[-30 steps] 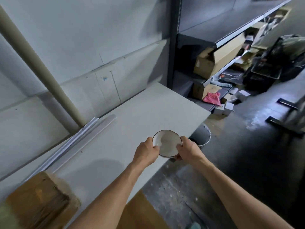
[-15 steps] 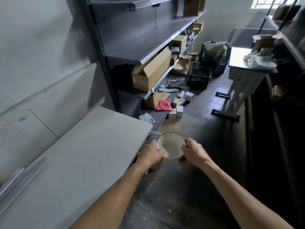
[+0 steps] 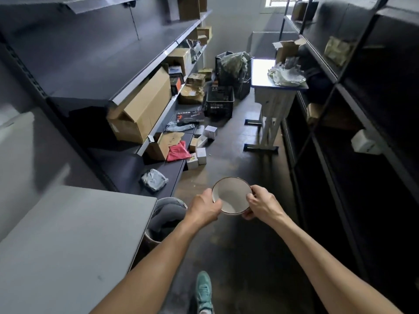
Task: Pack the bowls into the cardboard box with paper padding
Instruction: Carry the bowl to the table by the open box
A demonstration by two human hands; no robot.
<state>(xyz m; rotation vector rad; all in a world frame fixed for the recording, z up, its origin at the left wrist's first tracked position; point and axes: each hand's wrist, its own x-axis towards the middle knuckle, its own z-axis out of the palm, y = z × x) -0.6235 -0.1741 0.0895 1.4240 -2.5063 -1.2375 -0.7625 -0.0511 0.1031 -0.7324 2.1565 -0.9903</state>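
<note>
Storeroom aisle now ahead, table (image 3: pixel 68 234) swung off to the left. Both hands, left (image 3: pixel 205 206) and right (image 3: pixel 260 205), grip the bowl (image 3: pixel 231 194): carry phase, probably toward the box (image 3: pixel 288 49).

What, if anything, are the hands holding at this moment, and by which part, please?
A white bowl, held by its rim: the left hand has its grip on the left edge, the right hand on the right edge.

Storeroom or stockroom. Metal shelving (image 3: pixel 145 71) along left of frame, more dark shelving (image 3: pixel 353 114) along right, cardboard boxes (image 3: pixel 145 109) on shelves, small cartons (image 3: pixel 200 155) strewn on bare concrete floor (image 3: pixel 238 245), black plastic crate (image 3: pixel 219 102) mid-aisle.
</note>
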